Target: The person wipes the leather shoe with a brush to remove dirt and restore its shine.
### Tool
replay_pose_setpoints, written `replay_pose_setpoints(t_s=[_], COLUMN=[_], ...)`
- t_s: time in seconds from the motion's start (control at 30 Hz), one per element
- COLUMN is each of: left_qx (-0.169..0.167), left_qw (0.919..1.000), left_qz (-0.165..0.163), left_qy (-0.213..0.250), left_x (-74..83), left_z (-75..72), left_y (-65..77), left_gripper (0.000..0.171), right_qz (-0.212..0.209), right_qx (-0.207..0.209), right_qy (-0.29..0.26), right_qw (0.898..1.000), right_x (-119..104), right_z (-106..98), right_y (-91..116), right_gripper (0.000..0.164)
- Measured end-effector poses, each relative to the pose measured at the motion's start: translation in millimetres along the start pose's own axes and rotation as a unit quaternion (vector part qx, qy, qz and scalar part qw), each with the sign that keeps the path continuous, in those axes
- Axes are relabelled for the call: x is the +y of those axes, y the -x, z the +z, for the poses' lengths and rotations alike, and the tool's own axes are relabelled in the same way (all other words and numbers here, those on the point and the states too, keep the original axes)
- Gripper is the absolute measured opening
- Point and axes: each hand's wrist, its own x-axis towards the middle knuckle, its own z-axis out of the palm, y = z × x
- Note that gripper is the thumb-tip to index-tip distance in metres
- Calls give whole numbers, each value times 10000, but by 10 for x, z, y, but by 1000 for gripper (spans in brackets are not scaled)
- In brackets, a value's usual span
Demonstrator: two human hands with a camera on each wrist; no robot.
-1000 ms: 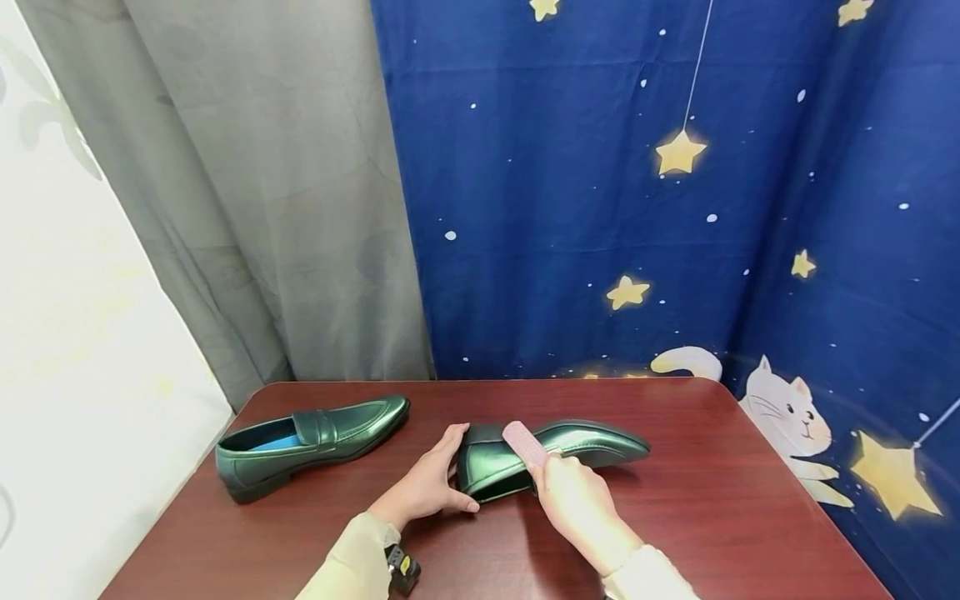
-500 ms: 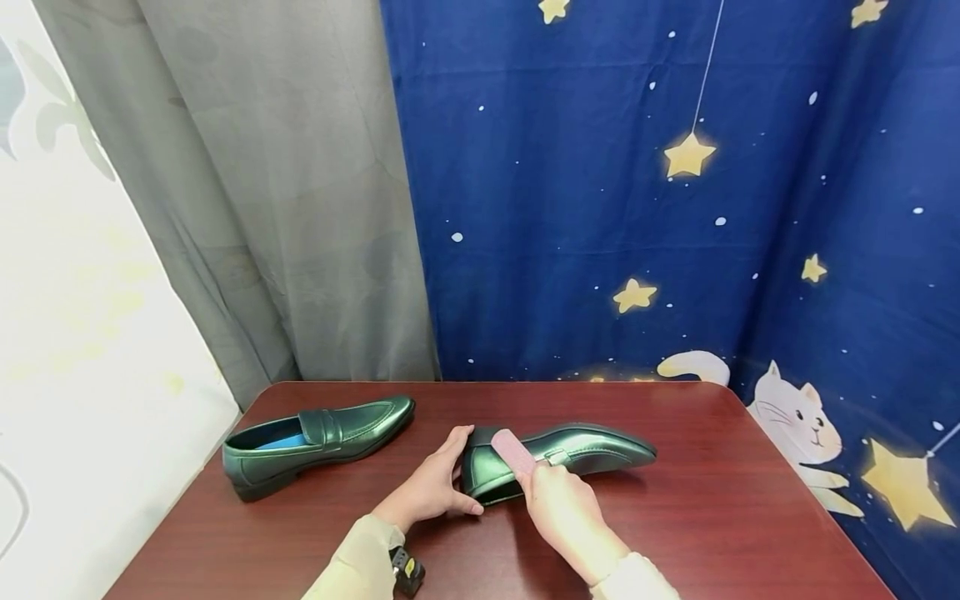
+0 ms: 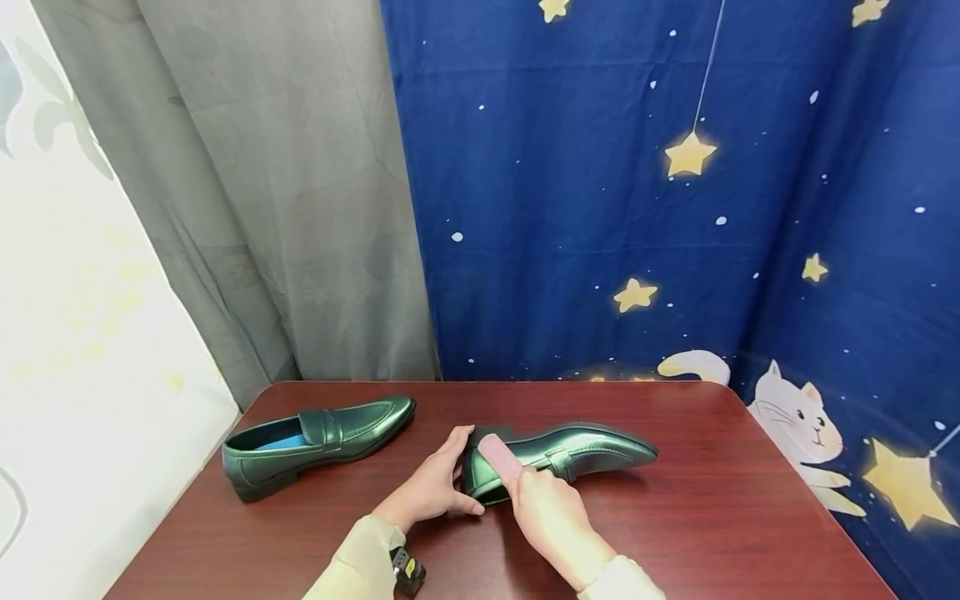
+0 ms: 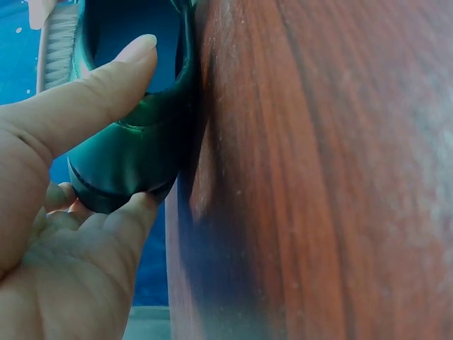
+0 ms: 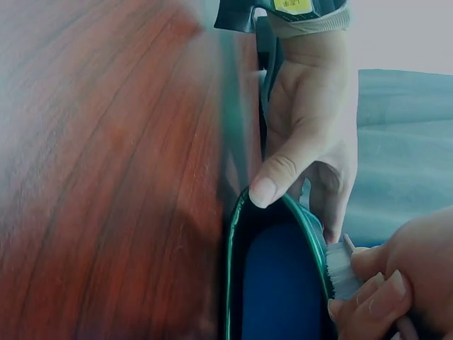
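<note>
A shiny dark green loafer lies on its side on the table, toe to the right. My left hand grips its heel, the thumb hooked over the opening's rim, as the left wrist view shows on the loafer's heel. In my right hand is a pink-backed brush, held over the loafer's upward-facing side near the heel. Pale bristles of the brush touch the loafer's outer side in the right wrist view. The blue insole shows inside.
A matching green loafer stands upright at the table's left, its toe pointing right. The reddish-brown table ends at a rounded back edge. Behind it hang a grey curtain and a blue star-patterned curtain.
My right hand has slid the brush leftward along the loafer's side, toward the heel. My left hand keeps its grip on the heel. The head view has shifted slightly.
</note>
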Motion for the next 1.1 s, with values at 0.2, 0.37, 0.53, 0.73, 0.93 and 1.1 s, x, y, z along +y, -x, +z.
replay_pose_setpoints(t_s=[0.2, 0.37, 0.53, 0.73, 0.93, 1.1], left_qx=[35, 49, 10, -8, 53, 74], left_qw=[10000, 10000, 9999, 9999, 9992, 9987], left_qz=[-89, -68, -67, -39, 28, 20], left_qy=[-15, -50, -88, -95, -392, -510], left_x=[-6, -11, -4, 4, 2, 2], left_z=[-7, -7, 0, -1, -11, -17], left_y=[6, 14, 8, -2, -6, 3], left_gripper=[123, 123, 124, 123, 121, 120], right_qz=[-175, -219, -219, -247, -334, -367], right_qx=[14, -115, -168, -75, 22, 84], right_qy=[19, -119, -146, -113, -62, 2], right_qw=[9998, 9996, 9995, 9996, 9994, 9993], right_x=[-53, -84, -98, -110, -124, -126], right_z=[51, 62, 66, 75, 110, 136], right_y=[11, 20, 29, 38, 40, 51], right_gripper=[34, 33, 32, 32, 33, 33])
